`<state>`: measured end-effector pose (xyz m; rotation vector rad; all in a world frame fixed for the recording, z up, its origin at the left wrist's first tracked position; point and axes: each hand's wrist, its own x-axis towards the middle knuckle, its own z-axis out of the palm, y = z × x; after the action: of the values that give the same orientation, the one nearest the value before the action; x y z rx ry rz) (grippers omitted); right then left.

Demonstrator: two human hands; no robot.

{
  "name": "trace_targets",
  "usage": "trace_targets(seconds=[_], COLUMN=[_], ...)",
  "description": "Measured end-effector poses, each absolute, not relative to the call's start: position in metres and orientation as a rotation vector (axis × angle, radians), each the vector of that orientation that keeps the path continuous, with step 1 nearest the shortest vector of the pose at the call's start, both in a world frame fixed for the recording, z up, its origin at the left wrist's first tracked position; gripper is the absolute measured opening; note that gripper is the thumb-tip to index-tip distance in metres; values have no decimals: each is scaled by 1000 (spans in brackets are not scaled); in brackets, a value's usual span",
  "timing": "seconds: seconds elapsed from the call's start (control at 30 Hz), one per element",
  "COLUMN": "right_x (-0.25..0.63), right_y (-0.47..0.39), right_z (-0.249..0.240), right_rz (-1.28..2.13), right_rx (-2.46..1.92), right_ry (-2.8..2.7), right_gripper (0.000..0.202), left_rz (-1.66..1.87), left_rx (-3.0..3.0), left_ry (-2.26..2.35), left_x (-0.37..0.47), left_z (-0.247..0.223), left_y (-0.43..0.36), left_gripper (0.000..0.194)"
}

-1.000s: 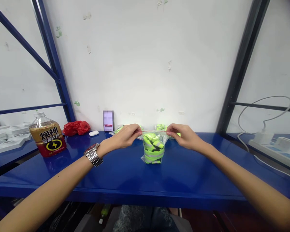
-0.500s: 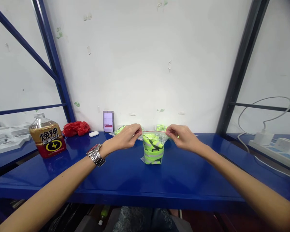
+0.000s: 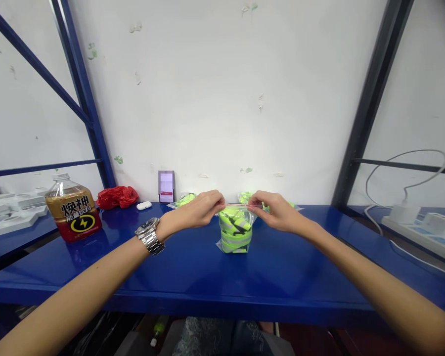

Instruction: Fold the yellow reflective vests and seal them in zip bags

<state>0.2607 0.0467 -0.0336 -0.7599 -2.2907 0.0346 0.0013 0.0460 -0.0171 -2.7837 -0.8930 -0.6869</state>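
A clear plastic bag (image 3: 236, 232) with a folded neon-yellow cloth with grey bands inside stands upright on the blue table (image 3: 193, 277). A red line runs along its top edge. My left hand (image 3: 203, 206), a metal watch on its wrist, pinches the left end of that edge. The right end is pinched between the thumb and fingers of my right hand (image 3: 272, 210). Behind my hands, more bagged neon-yellow pieces (image 3: 186, 199) lie near the wall, partly hidden.
At the left stand a large drink bottle (image 3: 74, 210), a red plastic bag (image 3: 117, 197), a white case (image 3: 144, 205) and a propped phone (image 3: 166, 187). White parts (image 3: 17, 212) lie far left. A power strip (image 3: 426, 232) with cables is at the right.
Both hands have moved closer together along the bag's top edge, my left hand to the right and my right hand to the left. The cloth inside the bag looks slightly shifted.
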Motion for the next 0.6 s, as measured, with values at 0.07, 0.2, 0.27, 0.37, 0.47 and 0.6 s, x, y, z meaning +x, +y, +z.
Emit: trace_targets(seconds=[0.07,0.2,0.27,0.37,0.47,0.6], right_x=[260,261,262,262,261,258], right_y=[48,49,49,48,47,46], right_z=[-35,-36,-37,-36,-36,-36], right_rz=[7,-40,-51,-53,-50,-70], right_rx=[-773,-745,-740,-754,-762,-748], right_ry=[-2282,-2284,-2292,-2289,-2279,-2253], right_gripper=[9,12,12,11,9,8], left_rz=[-661,-638,-640,-646,-644,-627], left_rx=[-2747,-2659,-2631,-2628,-2645,-2665], left_ry=[-857,-756,-728,-735,-759,-811], left_x=[1,-1,-1,-1,0,2], left_z=[-20,-25,-27,-29,-29,-29], left_y=[46,46,46,48,49,48], left_gripper=[20,22,23,23,23,21])
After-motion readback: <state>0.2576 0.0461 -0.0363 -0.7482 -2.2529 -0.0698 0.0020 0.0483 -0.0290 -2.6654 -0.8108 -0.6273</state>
